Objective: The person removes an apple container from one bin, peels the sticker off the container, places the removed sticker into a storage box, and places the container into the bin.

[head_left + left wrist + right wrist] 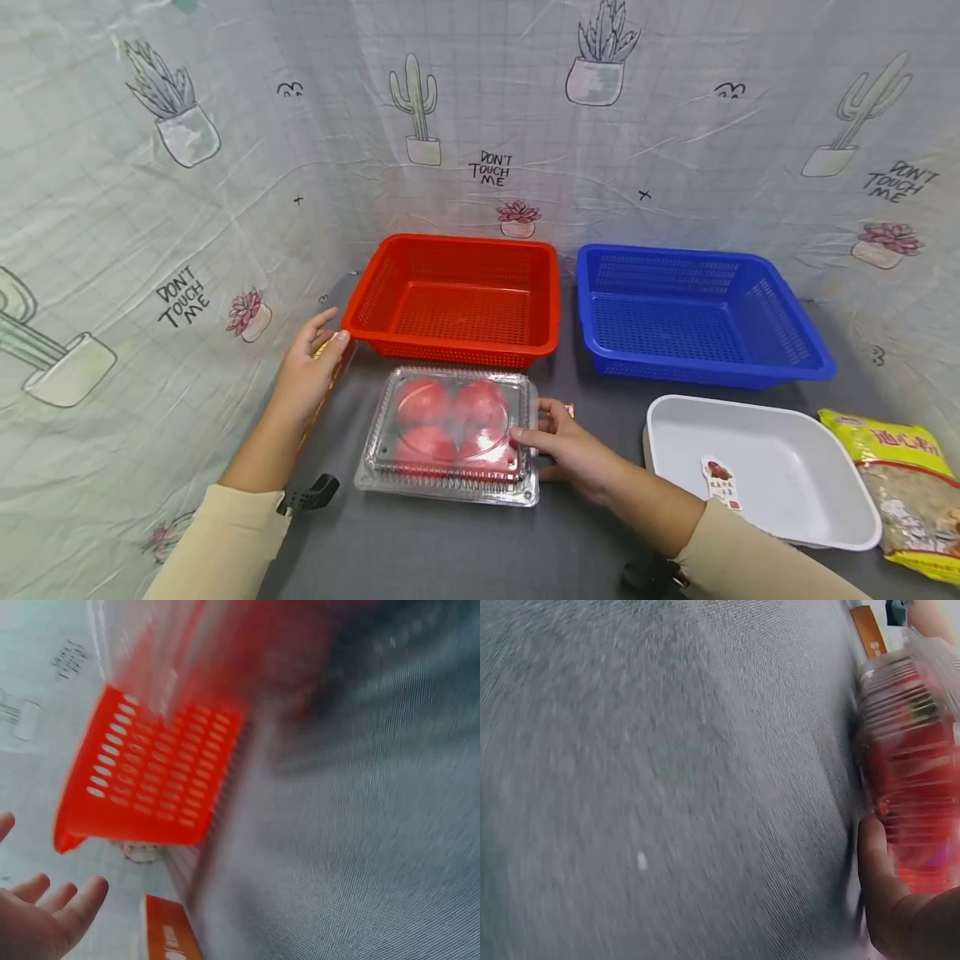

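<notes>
A clear plastic clamshell box (450,492) with several red, round, tomato-like things (423,402) inside lies in front of the red basket (546,333). My right hand (573,454) grips the box's right edge, thumb over the lid and fingers at its side. In the right wrist view, one finger lies along the box (911,772) by the tabletop. My left hand (309,367) is beside the basket's front left corner, holding nothing, its fingers (86,904) loosely spread and apart from the basket (150,772) in the left wrist view.
A blue basket (780,367) stands right of the red one. Nearer stands a white tray (757,450) with a sticker inside, beside a yellow food bag (900,483). An orange-edged carton (169,930) is along the left wall. A patterned sheet (480,108) hangs behind.
</notes>
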A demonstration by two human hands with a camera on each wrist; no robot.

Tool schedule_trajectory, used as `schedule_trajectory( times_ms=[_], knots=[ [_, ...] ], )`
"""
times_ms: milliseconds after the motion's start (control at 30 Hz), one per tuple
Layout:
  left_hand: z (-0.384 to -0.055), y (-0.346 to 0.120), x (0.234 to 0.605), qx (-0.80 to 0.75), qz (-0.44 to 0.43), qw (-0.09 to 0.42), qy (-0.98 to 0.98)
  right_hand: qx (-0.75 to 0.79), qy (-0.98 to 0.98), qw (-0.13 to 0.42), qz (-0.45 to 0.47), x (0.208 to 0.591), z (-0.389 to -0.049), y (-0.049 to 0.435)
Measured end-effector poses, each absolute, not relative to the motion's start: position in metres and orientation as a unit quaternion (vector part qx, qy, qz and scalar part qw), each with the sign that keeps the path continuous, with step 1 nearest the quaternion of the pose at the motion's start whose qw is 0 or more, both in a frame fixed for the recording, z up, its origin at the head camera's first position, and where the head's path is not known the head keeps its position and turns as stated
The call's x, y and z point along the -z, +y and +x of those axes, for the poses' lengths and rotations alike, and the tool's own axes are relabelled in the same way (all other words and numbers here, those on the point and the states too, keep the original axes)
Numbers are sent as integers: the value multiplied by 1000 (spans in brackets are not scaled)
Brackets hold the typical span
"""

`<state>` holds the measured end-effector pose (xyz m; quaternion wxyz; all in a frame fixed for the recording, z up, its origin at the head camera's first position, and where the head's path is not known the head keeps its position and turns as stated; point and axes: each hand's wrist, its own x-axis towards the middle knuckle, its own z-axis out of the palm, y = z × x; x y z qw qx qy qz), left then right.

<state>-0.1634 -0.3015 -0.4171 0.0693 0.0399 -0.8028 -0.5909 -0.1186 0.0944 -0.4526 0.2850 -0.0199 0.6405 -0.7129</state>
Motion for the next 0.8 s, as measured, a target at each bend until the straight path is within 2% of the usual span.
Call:
schedule_trajectory(
  times_ms=[300, 633, 800],
  knots=[
    [-198, -299, 429, 625, 36, 33, -779, 752, 607, 257, -5, 457, -110, 87],
    [-205, -290, 440, 643, 44, 36, -764, 772, 592, 232, 9, 448, -100, 84],
    [-205, -286, 439, 657, 48, 35, -751, 782, 594, 187, 11, 456, -100, 87]
  ],
)
